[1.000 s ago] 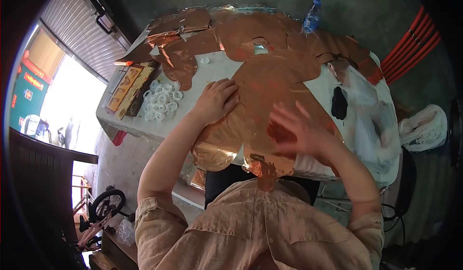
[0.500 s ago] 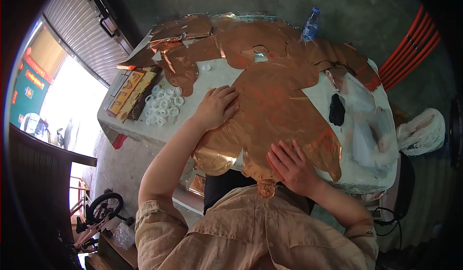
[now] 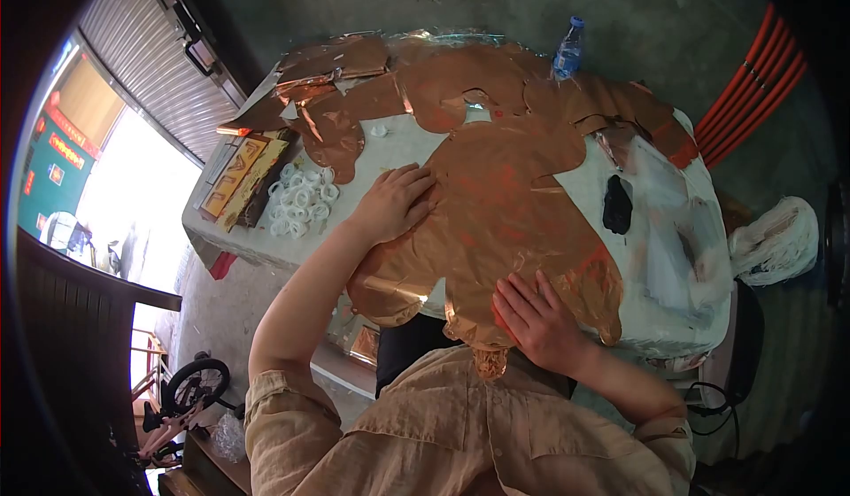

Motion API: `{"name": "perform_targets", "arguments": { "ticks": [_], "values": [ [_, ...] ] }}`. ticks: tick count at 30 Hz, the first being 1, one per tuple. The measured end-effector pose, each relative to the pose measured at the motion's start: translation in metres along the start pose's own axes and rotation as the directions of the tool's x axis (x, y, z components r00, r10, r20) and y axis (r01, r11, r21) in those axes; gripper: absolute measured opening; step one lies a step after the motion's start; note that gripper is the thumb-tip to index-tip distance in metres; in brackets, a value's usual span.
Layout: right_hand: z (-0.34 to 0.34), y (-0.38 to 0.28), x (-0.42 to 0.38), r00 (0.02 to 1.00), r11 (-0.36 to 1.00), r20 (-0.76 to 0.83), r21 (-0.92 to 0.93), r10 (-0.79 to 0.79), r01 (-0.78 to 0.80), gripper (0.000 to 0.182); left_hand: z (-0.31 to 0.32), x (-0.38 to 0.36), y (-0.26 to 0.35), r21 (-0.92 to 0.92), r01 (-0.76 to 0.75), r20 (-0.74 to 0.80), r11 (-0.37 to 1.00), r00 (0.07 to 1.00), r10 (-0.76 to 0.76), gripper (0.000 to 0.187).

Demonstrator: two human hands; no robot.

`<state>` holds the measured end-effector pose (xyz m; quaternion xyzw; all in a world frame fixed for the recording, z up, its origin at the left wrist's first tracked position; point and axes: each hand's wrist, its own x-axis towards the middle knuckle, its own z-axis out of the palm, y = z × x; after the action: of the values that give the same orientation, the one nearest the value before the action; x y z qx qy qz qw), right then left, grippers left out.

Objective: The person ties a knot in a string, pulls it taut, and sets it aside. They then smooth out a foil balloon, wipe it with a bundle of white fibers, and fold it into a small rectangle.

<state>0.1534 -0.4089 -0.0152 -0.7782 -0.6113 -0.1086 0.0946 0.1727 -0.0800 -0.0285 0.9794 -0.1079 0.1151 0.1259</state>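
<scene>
A large, flat, copper-coloured foil balloon [image 3: 505, 204] with rounded lobes lies across the table, its near end hanging over the edge towards my body. A crumpled narrow end [image 3: 490, 363] hangs at the front. My left hand [image 3: 396, 202] rests palm down on the foil's left edge, fingers stretched out. On the near part of the foil lies my right hand [image 3: 542, 323], its fingers spread and flat. Neither hand grips anything. More copper foil pieces [image 3: 469, 71] lie beyond, partly overlapping at the back.
White rings [image 3: 301, 199] are heaped on the pale-covered table [image 3: 390, 146], beside a yellow box [image 3: 243, 177]. A water bottle [image 3: 569, 50] stands at the back. Right of the foil are a black item [image 3: 617, 204] and clear plastic bags [image 3: 668, 257]. A white string bundle [image 3: 775, 241] hangs beyond.
My right hand has shifted slightly towards my body over the foil, and the foil's near right lobe has changed shape a little. My left hand has barely moved.
</scene>
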Motion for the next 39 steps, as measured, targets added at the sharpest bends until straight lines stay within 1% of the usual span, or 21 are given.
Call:
{"name": "perform_targets", "arguments": {
  "ticks": [2,5,7,8,10,13,14,16,19,20,22,26,29,31,33,35,37,39],
  "values": [
    [0.000,0.000,0.001,1.000,1.000,-0.008,0.005,-0.001,0.001,0.036,-0.002,0.000,0.000,-0.002,0.001,0.006,1.000,1.000,-0.001,0.044],
    [-0.003,-0.001,0.001,1.000,1.000,-0.003,0.000,-0.001,0.001,0.036,-0.008,0.000,0.002,-0.052,0.018,0.004,0.998,1.000,-0.018,0.046],
    [-0.001,-0.001,0.000,1.000,1.000,-0.004,0.003,0.003,-0.003,0.036,-0.012,0.001,0.000,-0.160,0.028,0.034,0.987,0.999,-0.022,0.045],
    [0.000,-0.001,0.000,1.000,1.000,-0.006,0.004,0.008,-0.008,0.036,-0.012,0.002,-0.002,-0.160,0.029,0.034,0.987,0.999,-0.023,0.045],
    [-0.001,-0.001,-0.001,1.000,1.000,-0.006,0.001,0.008,-0.008,0.036,-0.012,0.005,-0.004,-0.187,0.014,-0.052,0.982,0.998,-0.024,0.042],
    [0.000,-0.001,-0.001,1.000,1.000,-0.001,-0.007,0.010,-0.010,0.036,-0.011,0.016,-0.001,-0.223,0.039,-0.019,0.974,0.999,-0.045,0.038],
    [0.000,-0.001,-0.001,1.000,1.000,0.005,-0.012,0.014,-0.014,0.036,-0.008,0.020,0.001,-0.223,0.042,-0.022,0.974,0.999,-0.048,0.038],
    [-0.001,-0.001,0.000,1.000,1.000,0.006,-0.007,0.015,-0.015,0.036,0.001,0.028,0.006,-0.226,-0.012,-0.096,0.974,0.995,-0.010,0.036],
    [-0.001,-0.001,0.000,1.000,1.000,0.004,0.003,0.026,-0.026,0.036,0.011,0.037,0.010,-0.203,-0.027,-0.113,0.979,0.994,0.004,0.035],
    [-0.001,-0.001,0.000,0.999,0.999,0.001,0.008,0.033,-0.033,0.036,0.013,0.038,0.010,-0.205,-0.027,-0.114,0.978,0.994,0.003,0.035],
    [-0.001,0.000,-0.001,0.999,0.999,0.016,-0.001,0.033,-0.033,0.037,0.017,0.039,0.010,-0.140,-0.020,-0.095,0.990,0.995,0.006,0.034],
    [0.000,0.001,-0.003,0.998,1.000,0.061,-0.017,0.020,-0.019,0.040,0.017,0.037,0.011,-0.148,0.017,-0.069,0.989,0.997,-0.028,0.034],
    [0.000,0.000,-0.003,0.998,0.998,0.045,0.033,0.048,-0.050,0.042,0.018,0.036,0.010,-0.131,-0.004,-0.081,0.991,0.997,-0.007,0.034],
    [0.001,0.000,-0.003,0.998,0.998,0.046,0.032,0.049,-0.051,0.043,0.018,0.036,0.010,-0.118,-0.023,-0.094,0.993,0.996,0.012,0.036],
    [0.001,0.000,-0.003,0.998,0.998,0.049,0.032,0.051,-0.052,0.044,0.017,0.036,0.011,-0.121,-0.011,-0.087,0.993,0.996,0.001,0.036],
    [-0.001,0.001,-0.004,0.995,0.994,0.077,0.077,0.070,-0.076,0.053,0.017,0.036,0.012,-0.124,0.000,-0.080,0.992,0.997,-0.010,0.036],
    [0.000,0.001,-0.004,0.995,0.995,0.073,0.069,0.066,-0.071,0.053,0.019,0.037,0.010,-0.108,-0.024,-0.149,0.994,0.989,0.008,0.032],
    [0.001,0.002,-0.004,0.996,0.996,0.068,0.062,0.064,-0.068,0.053,0.020,0.039,0.009,-0.092,-0.013,-0.123,0.996,0.992,0.002,0.032]
  ]
}}
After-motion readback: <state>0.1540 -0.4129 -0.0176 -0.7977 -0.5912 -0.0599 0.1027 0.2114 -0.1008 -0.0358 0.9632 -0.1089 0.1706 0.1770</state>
